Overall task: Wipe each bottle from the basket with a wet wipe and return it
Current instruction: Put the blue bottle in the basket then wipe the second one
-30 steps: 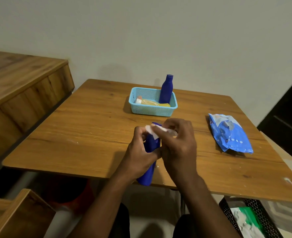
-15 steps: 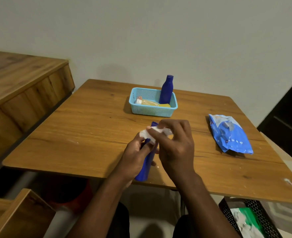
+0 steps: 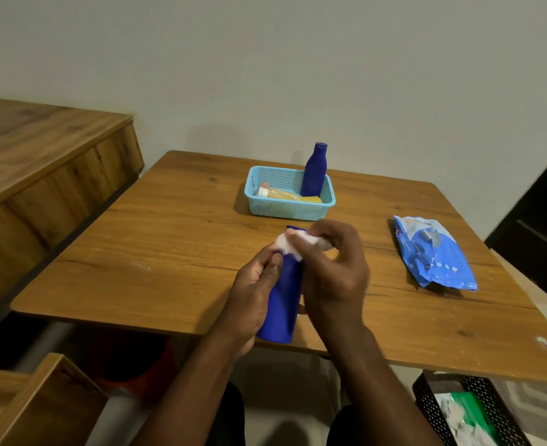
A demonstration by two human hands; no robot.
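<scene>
My left hand (image 3: 252, 297) grips a blue bottle (image 3: 283, 300) around its middle, tilted over the table's near edge. My right hand (image 3: 333, 272) pinches a white wet wipe (image 3: 293, 244) against the bottle's top, which the wipe mostly hides. At the back of the wooden table (image 3: 169, 252) stands a light blue basket (image 3: 285, 210). Inside it a second blue bottle (image 3: 314, 170) stands upright and a yellow bottle (image 3: 285, 194) with a white cap lies on its side.
A blue wet-wipe pack (image 3: 433, 252) lies on the table to the right. A black mesh bin (image 3: 468, 410) sits on the floor at lower right. Wooden furniture (image 3: 40, 162) runs along the left, and a wall is behind the table.
The bottle has shifted slightly in my left hand, and my right hand has worked the wipe around the bottle's top. The basket and pack have not moved.
</scene>
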